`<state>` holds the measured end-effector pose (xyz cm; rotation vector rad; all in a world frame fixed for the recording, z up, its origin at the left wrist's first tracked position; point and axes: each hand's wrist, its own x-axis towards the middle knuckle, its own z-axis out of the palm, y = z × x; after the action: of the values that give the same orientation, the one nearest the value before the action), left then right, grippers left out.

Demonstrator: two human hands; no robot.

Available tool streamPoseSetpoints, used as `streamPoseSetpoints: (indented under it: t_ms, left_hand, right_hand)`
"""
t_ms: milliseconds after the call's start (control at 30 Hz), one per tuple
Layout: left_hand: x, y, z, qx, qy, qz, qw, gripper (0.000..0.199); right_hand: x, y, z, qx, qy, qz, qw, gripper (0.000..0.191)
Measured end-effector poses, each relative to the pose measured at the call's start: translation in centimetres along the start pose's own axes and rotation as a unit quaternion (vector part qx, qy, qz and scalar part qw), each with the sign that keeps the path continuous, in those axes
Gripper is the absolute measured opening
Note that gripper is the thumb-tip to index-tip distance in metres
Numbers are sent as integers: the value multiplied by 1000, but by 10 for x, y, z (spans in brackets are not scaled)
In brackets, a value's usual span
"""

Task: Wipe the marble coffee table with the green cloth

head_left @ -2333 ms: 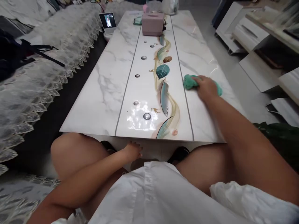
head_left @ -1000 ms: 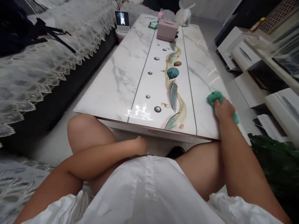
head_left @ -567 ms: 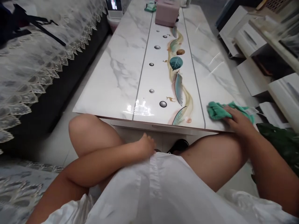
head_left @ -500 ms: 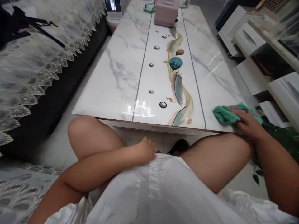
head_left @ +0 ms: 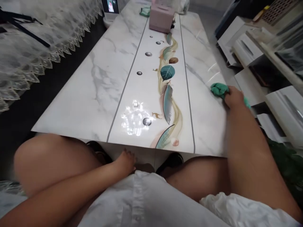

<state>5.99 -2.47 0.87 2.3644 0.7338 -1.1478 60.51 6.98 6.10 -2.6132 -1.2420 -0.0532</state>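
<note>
A green cloth [head_left: 219,90] lies bunched on the right edge of the marble-patterned table [head_left: 94,104], and my right hand [head_left: 234,96] is closed on it, with part of the cloth showing past the hand on the right. My left hand [head_left: 126,161] rests in front of my lap, over the gap between my knees. Its fingers look loosely curled, and whether anything is under them is hidden. Printed leaves [head_left: 167,72] and round dots run along the table's middle strip.
At the table's far end stand a pink box [head_left: 161,19], another green cloth [head_left: 145,12] and a clear bag [head_left: 183,6]. A screen [head_left: 110,6] is at the far left. Lace-covered seating [head_left: 59,31] lines the left; white drawers [head_left: 285,104] and a plant [head_left: 286,167] are on the right.
My right hand has moved forward along the table's right edge with the green cloth, which is more bunched. The view has shifted, and my left hand sits lower and further left in it.
</note>
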Motion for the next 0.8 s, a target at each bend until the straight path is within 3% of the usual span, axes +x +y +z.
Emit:
streamPoseSetpoints:
  t_ms: [67,133,233,300,467,600,700,800]
  left_hand:
    - [9,2,1,-2,-12,0,1000,44]
    - [10,1,-1,-14,-3,18,1000,42]
    - [6,-4,-7,-35,38,32,998,42]
    - [2,-9,-8,-38,53,14,998,43]
    - [-9,-16,-7,-29,62,-26,997,44]
    - [-24,-9,-7,-21,81,30,996,44]
    - [-35,-3,-8,-17,75,64,995,48]
    - [-42,0,-10,-7,63,64,996,50]
  right_hand:
    - [26,-19,4,-15,-12,8,1000,43]
    - [34,-43,10,-14,-16,-13,1000,44]
    - [20,-74,18,1,-15,-68,998,45]
    - [1,-82,18,15,-19,-81,996,47]
    - [-67,-55,2,26,-63,-67,995,43]
    - [-151,-22,-18,35,-86,-88,992,38]
    - [-210,1,-31,48,-121,-142,981,39]
    - [-250,16,-38,83,-146,-210,963,41]
